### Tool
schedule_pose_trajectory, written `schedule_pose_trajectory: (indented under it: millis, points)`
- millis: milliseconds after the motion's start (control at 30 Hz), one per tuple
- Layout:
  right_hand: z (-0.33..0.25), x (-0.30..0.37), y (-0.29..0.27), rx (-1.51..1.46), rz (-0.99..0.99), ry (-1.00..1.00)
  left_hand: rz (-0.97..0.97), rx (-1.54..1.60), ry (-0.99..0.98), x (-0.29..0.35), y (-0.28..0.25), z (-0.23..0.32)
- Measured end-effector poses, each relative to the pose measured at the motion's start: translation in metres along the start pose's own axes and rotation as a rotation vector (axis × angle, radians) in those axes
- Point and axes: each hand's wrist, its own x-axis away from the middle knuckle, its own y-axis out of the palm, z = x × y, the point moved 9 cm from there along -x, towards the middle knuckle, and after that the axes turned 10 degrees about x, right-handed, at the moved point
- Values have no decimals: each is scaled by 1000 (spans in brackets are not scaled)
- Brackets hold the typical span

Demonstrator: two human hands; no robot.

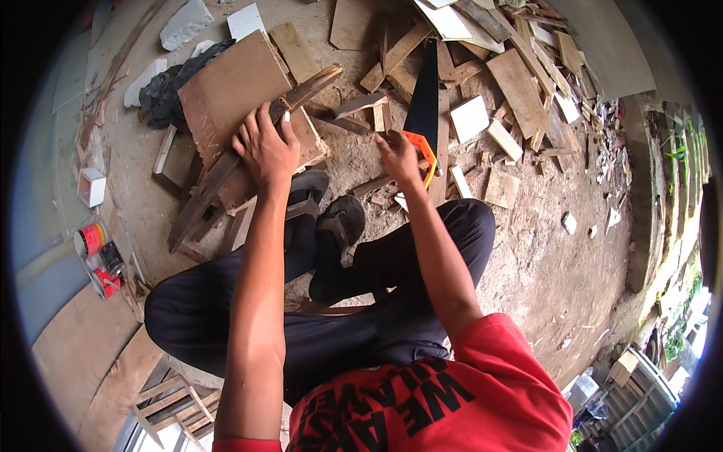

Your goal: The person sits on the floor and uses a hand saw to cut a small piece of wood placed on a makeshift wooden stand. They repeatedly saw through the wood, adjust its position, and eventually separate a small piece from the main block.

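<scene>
A long dark wooden plank (206, 192) lies slantwise across a brown board (230, 87) at the left, its far end split and rough. My left hand (267, 147) is pressed down on the plank, fingers wrapped over it. To the right, my right hand (398, 156) grips a handsaw (424, 98) by its orange handle. The saw's dark blade points away from me over the scraps and is apart from the plank. Part of the handle is hidden behind my fingers.
Wood offcuts (520, 87) are heaped at the far right, with white pieces among them. A crumpled dark plastic bag (167, 94) lies beyond the board. Red cans (104, 280) stand at the left edge. My sandalled feet (343, 218) are close to the board.
</scene>
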Motion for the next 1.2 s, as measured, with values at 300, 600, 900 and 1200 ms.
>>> schedule_pose_trajectory:
  millis: [300, 600, 900, 1200]
  points:
    - [-36, 54, -28, 746, 224, -343, -10, -22, -2, 1, 1, -2]
    - [2, 61, 7, 1387, 141, -404, -102, 35, -109, -4, -7, -2]
    - [-27, 84, 2, 756, 26, -500, 74, 106, -248, 16, -10, -8]
    - [-23, 100, -101, -362, 230, 108, -11, 183, -119, 16, -3, 17]
